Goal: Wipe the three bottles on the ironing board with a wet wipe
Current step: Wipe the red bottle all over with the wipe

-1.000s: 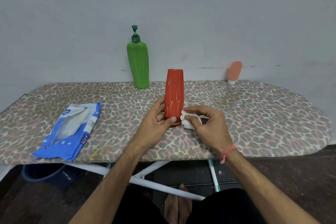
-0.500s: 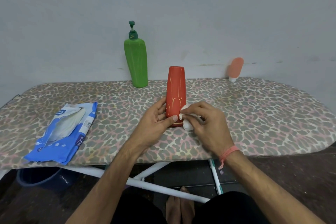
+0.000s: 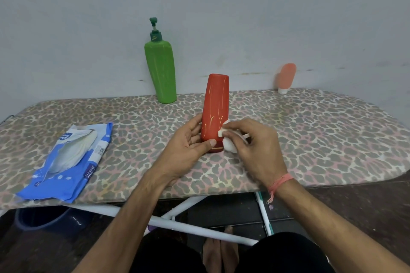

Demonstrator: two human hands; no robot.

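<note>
The tall red plastic bottle with thin yellow streaks (image 3: 214, 113) stood cap-down near the middle of the leopard-print ironing board (image 3: 310, 131), toward its near edge. My left hand (image 3: 188, 146) gripped its lower part, thumb across the front and fingers curled round the far side. My right hand (image 3: 253, 148) pinched a crumpled white wet wipe (image 3: 228, 144) and pressed it against the bottle's lower right side. Behind and to the left, by the grey wall, stood the green plastic pump bottle (image 3: 161, 71), upright at the board's far edge. Well to the right along that far edge, the small peach squeeze bottle with a white cap (image 3: 286, 77) stood cap-down, leaning a little. Over on the left of the board lay the blue and white pack of wipes (image 3: 68, 159), its flap open.
</note>
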